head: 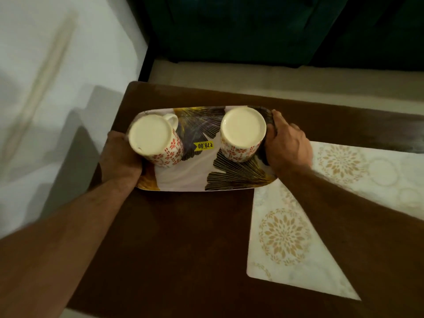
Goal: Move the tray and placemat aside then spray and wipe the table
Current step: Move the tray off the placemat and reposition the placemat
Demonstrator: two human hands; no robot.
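A leaf-patterned oval tray (183, 177) is over the far left part of the dark wooden table (174, 244). Two upside-down mugs with red flower print stand on it, one at the left (152, 141) and one at the right (243, 134). My left hand (119, 154) grips the tray's left end. My right hand (286, 143) grips its right end. A white placemat (286, 235) with gold flower medallions lies on the table's right side, under my right forearm; the tray's near right corner overlaps its edge.
A white surface (46, 88) lies to the left of the table. A dark green sofa (252, 31) stands beyond the far edge, with pale floor (229, 76) between. A yellow price sticker (203, 145) is on the tray.
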